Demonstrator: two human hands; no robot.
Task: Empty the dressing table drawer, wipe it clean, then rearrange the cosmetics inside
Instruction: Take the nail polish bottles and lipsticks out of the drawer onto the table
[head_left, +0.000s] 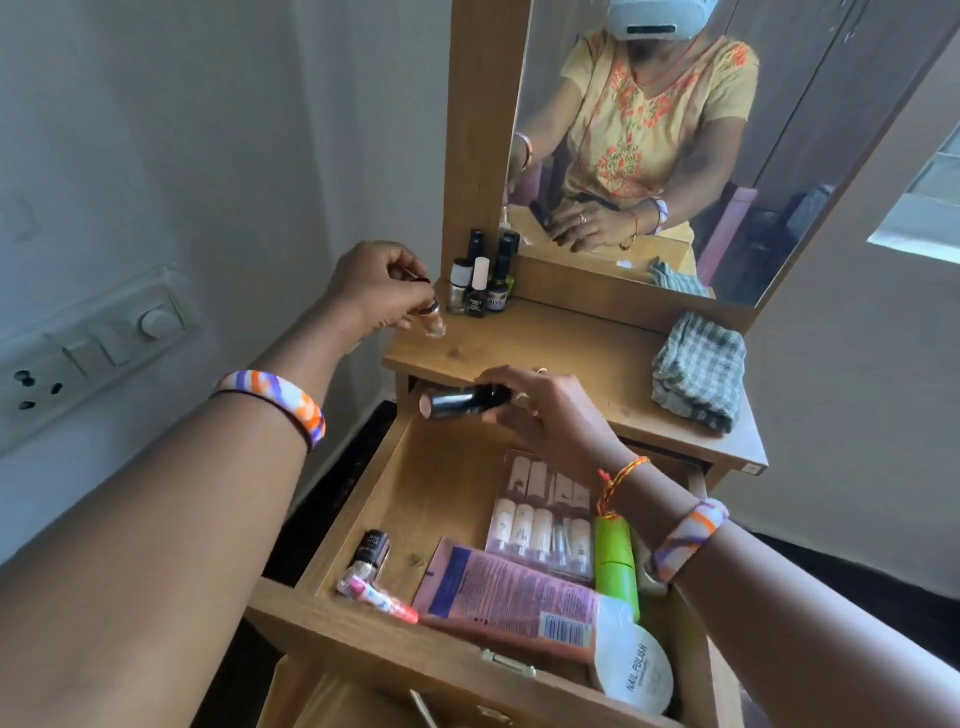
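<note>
A person is sitting at a wooden dressing table, seen from above, with both arms reaching forward.

At centre left of the frame, the left hand (382, 291) is pinching a small clear bottle (435, 323) by its dark cap. The fingers (410, 306) are curling down around the cap, and the glass base is hanging just below them, touching or nearly touching the left edge of the worktop (561, 348). Just right of it, four nail polish bottles (480, 283) are standing upright at the back corner, below the mirror (701, 130).

In the centre of the frame, the right hand (545, 410) is gripping a dark tube (462, 402) lying sideways over the back of the open drawer (415, 499). The fingers are wrapping its right end, while its pale left end is sticking out past the fingertips.

A folded checked cloth (698, 371) is lying at the right end of the worktop.

Inside the drawer, toward the lower middle of the frame, are lying a clear pack of pale bottles (540, 514), a green bottle (617, 561), a pink tube (509, 597) with a white cap, a round nail polish remover tub (641, 675), a small black bottle (371, 551) and a pink stick (376, 597).
</note>
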